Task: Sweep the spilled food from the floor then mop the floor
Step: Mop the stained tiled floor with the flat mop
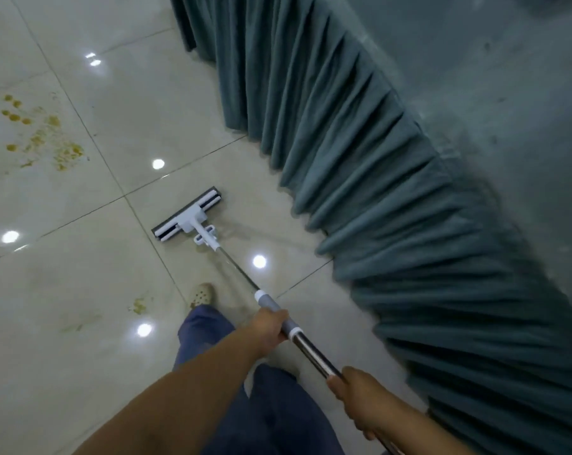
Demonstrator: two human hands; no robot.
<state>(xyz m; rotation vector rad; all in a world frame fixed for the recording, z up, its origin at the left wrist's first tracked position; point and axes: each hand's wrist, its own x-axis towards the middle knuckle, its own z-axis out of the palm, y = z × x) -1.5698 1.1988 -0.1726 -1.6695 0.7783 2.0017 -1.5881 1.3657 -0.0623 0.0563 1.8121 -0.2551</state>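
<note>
A flat mop with a white and dark head (187, 215) rests on the glossy beige tiled floor (120, 93), its metal pole (307, 349) slanting back toward me. My left hand (269, 326) grips the grey sleeve on the pole. Lower on the pole, my right hand (357, 395) holds the metal part. Yellow-brown food stains (45, 136) spread over the tiles at the far left, well away from the mop head. A smaller smear (139, 305) lies near my foot (202, 294).
A table draped in pleated teal cloth (360, 165) runs along the right side, its skirt reaching the floor close to the mop. My blue trouser legs (271, 405) fill the lower middle. Ceiling lights reflect off the tiles.
</note>
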